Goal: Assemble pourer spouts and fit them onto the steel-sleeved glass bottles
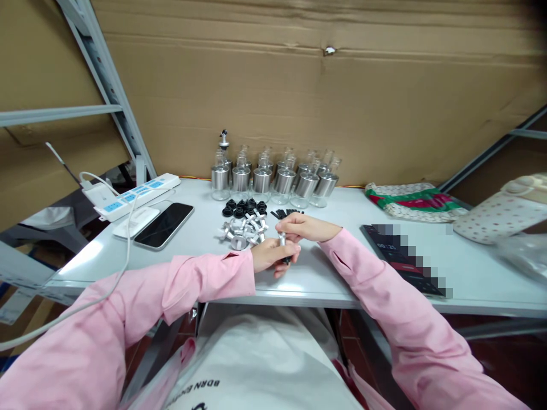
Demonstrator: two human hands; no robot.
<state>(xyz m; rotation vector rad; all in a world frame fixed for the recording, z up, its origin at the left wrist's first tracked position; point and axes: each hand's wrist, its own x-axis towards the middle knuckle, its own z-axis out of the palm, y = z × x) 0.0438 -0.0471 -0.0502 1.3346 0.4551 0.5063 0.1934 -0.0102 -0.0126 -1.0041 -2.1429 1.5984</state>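
Above the front part of the table, my left hand [270,254] is closed around a silver pour spout [282,239] with a black stopper at its lower end. My right hand [308,226] reaches over from the right, fingers pinched at the spout's upper end; whether a small part is also between them is hidden. Just left of the hands lies a heap of silver spout pieces [245,229]. Black rubber stoppers [243,208] are grouped behind that heap. Several thin black pieces [287,214] lie behind my right hand.
Glass bottles with steel sleeves [261,179] stand in rows at the back; one at the left carries a spout [224,138]. At left are a phone [164,226], a charger [135,221] and a power strip [139,195]. A tablet [404,259] and patterned cloth [410,200] lie right.
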